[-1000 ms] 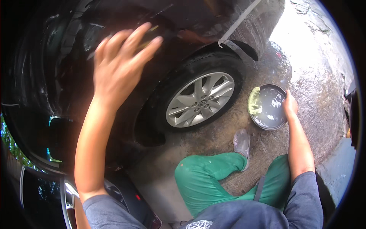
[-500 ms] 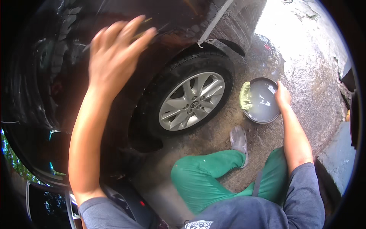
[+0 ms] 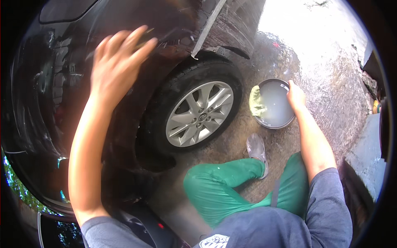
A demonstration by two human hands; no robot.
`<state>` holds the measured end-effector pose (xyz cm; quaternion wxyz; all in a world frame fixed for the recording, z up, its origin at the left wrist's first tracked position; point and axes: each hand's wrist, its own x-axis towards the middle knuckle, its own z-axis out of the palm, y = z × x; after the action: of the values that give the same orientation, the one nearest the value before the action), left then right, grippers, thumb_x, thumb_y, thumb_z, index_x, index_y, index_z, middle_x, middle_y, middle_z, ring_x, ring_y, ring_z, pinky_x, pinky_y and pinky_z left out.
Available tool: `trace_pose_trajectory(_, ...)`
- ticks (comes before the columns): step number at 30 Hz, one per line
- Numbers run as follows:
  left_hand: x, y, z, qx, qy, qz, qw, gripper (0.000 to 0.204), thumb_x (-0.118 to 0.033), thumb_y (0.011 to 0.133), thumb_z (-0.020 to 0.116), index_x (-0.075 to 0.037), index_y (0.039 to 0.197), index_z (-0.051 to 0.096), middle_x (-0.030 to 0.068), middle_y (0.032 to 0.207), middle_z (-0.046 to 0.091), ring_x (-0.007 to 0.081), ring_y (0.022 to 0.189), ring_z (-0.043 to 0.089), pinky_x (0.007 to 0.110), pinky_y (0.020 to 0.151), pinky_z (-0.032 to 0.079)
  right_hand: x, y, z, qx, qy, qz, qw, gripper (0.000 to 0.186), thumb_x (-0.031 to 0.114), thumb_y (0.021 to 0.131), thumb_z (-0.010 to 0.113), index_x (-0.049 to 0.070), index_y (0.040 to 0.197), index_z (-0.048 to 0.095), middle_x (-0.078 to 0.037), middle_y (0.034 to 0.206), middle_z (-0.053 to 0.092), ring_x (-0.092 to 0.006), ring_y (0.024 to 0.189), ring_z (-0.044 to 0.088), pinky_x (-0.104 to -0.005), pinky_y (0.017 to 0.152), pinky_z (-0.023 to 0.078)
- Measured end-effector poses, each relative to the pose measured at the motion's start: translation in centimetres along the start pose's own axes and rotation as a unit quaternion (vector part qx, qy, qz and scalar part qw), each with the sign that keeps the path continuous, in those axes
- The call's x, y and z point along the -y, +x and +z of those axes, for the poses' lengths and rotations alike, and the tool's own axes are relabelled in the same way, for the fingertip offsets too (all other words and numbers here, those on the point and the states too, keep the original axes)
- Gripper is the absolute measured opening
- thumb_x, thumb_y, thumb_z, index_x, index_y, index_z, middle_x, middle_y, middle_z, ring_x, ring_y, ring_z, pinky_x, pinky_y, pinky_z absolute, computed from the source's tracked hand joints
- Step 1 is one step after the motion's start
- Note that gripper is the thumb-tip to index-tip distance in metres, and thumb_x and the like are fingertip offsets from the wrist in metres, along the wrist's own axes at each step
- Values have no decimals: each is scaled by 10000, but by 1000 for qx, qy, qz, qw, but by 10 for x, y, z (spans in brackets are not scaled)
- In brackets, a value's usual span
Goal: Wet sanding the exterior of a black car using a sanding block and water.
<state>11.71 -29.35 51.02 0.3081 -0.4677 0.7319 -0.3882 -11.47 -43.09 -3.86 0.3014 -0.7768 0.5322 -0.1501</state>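
My left hand (image 3: 117,62) is over the dark car body panel (image 3: 173,25), above and left of the wheel. Its fingers are slightly apart and blurred by motion; a thin tan edge shows by the fingertips, but what lies beneath them is hidden. Out on the right, my right hand (image 3: 296,97) grips the rim of a round dark basin (image 3: 277,103) holding cloudy water. A pale yellow-green cloth (image 3: 256,101) drapes over the basin's left rim.
Between my hands is a car wheel (image 3: 199,115) with silver spokes and a black tyre. A light strip (image 3: 208,29) hangs at the wheel arch. My green-trousered leg (image 3: 219,182) and grey shoe (image 3: 257,151) are below. Wet rough concrete (image 3: 326,99) lies at the right; a black-and-red object (image 3: 153,223) sits lower left.
The whole view has shifted, so the wheel and basin appear farther left. My left hand has moved slightly along the panel. My right hand keeps its hold on the basin.
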Motion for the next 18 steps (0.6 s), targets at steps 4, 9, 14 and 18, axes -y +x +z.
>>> trace_pose_trajectory(4, -2, -22, -5, 9, 13, -27, 1000, 444, -149, 816, 766, -247, 1245, 707, -34, 1448, 586, 220, 1239, 542, 391, 1072, 379, -4, -9, -2, -4, -21, 2, 1000, 305, 92, 956, 506, 117, 1252, 576, -172, 1043, 711, -373, 990, 700, -497, 866, 549)
trace_pose_trajectory(9, -17, 85, 41, -22, 38, 53, 998, 405, -169, 862, 714, -231, 1259, 669, -18, 1399, 588, 220, 1235, 535, 415, 1064, 384, 8, -7, 6, -13, -19, -17, 1000, 350, 85, 935, 530, 108, 1282, 564, -170, 1031, 705, -368, 972, 699, -488, 853, 555)
trace_pose_trajectory(14, -28, 109, 57, -45, 28, 61, 997, 312, -169, 872, 668, -196, 1182, 684, 25, 1305, 613, 239, 1197, 530, 423, 1024, 387, 17, -6, -1, -24, 2, -33, 999, 287, 76, 936, 525, 94, 1220, 569, -180, 1008, 709, -379, 947, 705, -492, 825, 564)
trace_pose_trajectory(18, -25, 51, 35, -28, 35, -1, 999, 417, -160, 847, 726, -227, 1255, 674, -17, 1377, 602, 207, 1220, 537, 410, 1046, 385, 5, -8, -14, 12, -34, 13, 999, 282, 71, 934, 530, 98, 1212, 566, -179, 1000, 712, -383, 943, 712, -499, 816, 567)
